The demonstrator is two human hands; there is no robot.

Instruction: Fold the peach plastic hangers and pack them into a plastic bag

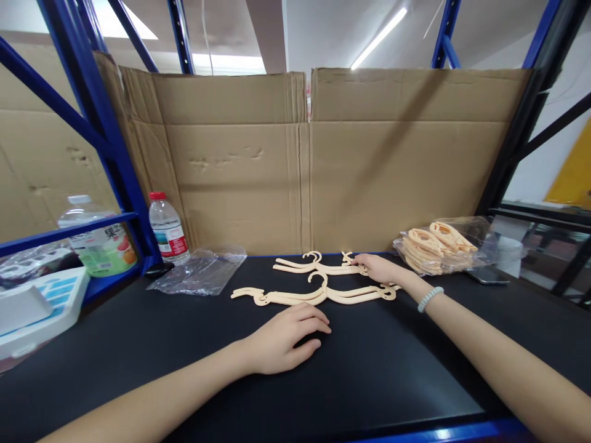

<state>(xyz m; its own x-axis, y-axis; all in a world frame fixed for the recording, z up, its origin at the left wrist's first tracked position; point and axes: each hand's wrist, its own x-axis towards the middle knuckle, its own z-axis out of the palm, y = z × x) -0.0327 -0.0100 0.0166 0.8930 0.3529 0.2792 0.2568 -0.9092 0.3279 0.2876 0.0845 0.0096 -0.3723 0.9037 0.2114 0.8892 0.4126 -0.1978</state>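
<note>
Two cream folding clothes hangers lie on the black tabletop point(388, 369), hooks pointing away from me. The nearer hanger point(351, 296) is spread out, with its two arms to either side of the hook. Behind it is the farther hanger point(295, 266), whose right end is partly covered by my right hand point(375, 268). My right fingers are closed around that end; the exact grip is partly hidden. My left hand point(293, 338) rests palm down on the table just in front of the nearer hanger, fingers apart, holding nothing.
At the back right, a clear bag point(443, 246) holds several folded hangers, with a phone point(487, 275) beside it. An empty-looking plastic bag point(201, 271) and a red-capped bottle point(167, 227) stand left. Cardboard point(240, 184) walls the back. A white-and-blue case point(46, 307) sits far left.
</note>
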